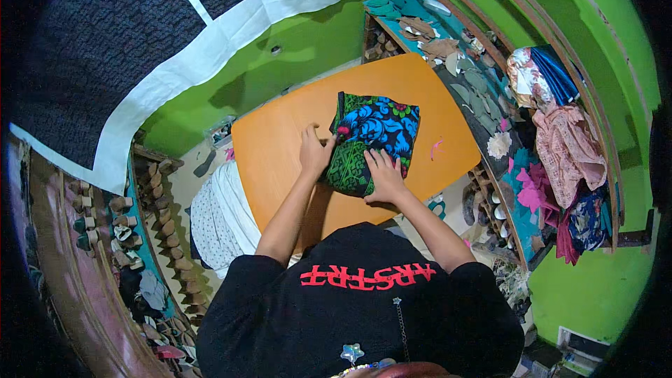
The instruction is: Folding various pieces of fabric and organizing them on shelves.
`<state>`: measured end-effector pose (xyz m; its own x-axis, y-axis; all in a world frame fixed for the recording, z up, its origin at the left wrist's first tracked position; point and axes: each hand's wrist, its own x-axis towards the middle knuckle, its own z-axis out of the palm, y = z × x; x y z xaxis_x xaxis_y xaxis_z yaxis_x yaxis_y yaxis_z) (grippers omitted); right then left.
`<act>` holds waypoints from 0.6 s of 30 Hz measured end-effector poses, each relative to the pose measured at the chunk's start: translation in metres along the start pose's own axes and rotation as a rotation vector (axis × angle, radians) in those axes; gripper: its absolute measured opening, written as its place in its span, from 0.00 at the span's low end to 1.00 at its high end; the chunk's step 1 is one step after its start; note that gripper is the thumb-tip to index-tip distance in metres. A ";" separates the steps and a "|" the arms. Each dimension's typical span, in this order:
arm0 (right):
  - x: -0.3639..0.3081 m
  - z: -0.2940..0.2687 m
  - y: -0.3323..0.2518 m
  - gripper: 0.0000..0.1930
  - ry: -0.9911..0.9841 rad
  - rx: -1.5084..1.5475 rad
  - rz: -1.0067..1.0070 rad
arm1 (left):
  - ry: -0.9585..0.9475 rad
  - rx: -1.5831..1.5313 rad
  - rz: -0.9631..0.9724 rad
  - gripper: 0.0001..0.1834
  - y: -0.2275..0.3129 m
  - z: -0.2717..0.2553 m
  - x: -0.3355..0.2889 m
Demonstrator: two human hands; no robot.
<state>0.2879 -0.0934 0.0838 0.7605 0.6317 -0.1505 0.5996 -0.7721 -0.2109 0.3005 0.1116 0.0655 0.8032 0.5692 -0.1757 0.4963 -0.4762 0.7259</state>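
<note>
Two hands (314,152) (386,178), one patterned cloth (378,126), one orange table (280,143), one pink strip (436,148)

The cloth (383,123) hides part of the tabletop (280,147). At six o'clock, the lower edge cuts off the shirt (273,322); at the cloth's three o'clock, a pink scrap (435,150) is too small to identify.

printed cloth (381,122), pretty soft-looking and matt, smooth orange tabletop (273,140) with a slight sheen, kinda satiny blue fabric (556,75) at right, matt black cloth tee (350,311) near, smooth painted green wall (322,31) far
</note>
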 end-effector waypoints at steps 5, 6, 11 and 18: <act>0.021 0.003 0.025 0.49 -0.046 0.259 -0.087 | -0.438 -0.078 1.119 0.24 -0.003 -0.031 0.002; 0.029 -0.007 0.026 0.45 -0.070 0.356 -0.130 | -0.536 -0.139 1.050 0.29 -0.010 -0.033 0.001; 0.069 -0.035 0.051 0.33 -0.637 0.530 -0.183 | -0.819 -0.257 0.679 0.38 -0.011 -0.046 -0.002; 0.124 -0.037 0.078 0.33 -0.636 0.425 -0.156 | -0.747 -0.646 0.368 0.41 -0.038 -0.018 0.019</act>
<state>0.4380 -0.0780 0.0842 0.3086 0.7488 -0.5866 0.4432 -0.6588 -0.6079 0.2910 0.1528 0.0460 0.9766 -0.2003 -0.0784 0.0874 0.0367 0.9955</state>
